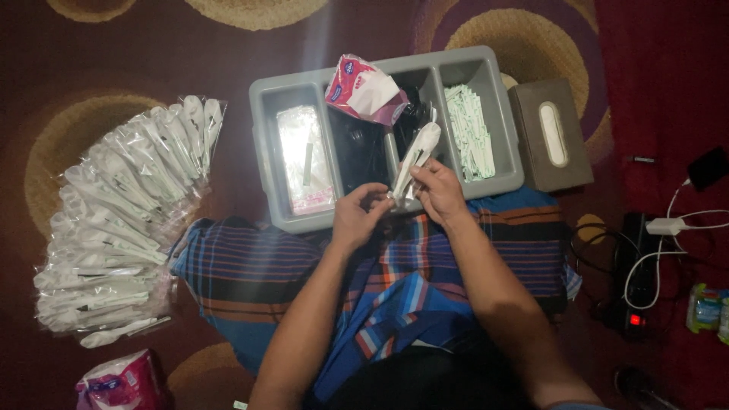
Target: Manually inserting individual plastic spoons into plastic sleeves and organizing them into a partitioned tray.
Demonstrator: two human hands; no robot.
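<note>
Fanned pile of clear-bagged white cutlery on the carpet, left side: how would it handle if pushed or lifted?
The pile of packets probably slides and spreads when pushed: glossy film, loosely overlapped. Each packet looks light, likely stiff along the white utensil inside, with floppy film edges. Lifting many together would likely spill some.

Both hands meet over the near edge of a grey divided tray [267, 144]. The right hand [438, 191] and left hand [357, 216] grip a clear sleeve of white cutlery [414, 159], probably a spoon set, though glare blurs it. A pink napkin pack [363, 91] lies across the tray's far side. Wrapped cutlery packs [121, 220] fan out on the carpet to the left, and a brown tissue box [550, 137] sits just right of the tray.
</note>
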